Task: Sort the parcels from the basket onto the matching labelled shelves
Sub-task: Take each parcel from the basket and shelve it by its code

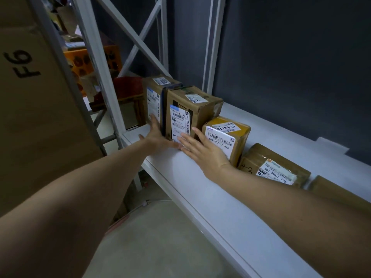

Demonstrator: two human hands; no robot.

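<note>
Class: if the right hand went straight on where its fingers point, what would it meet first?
Probably the upright parcel marked A21B; the right hand seems almost touching its front.
</note>
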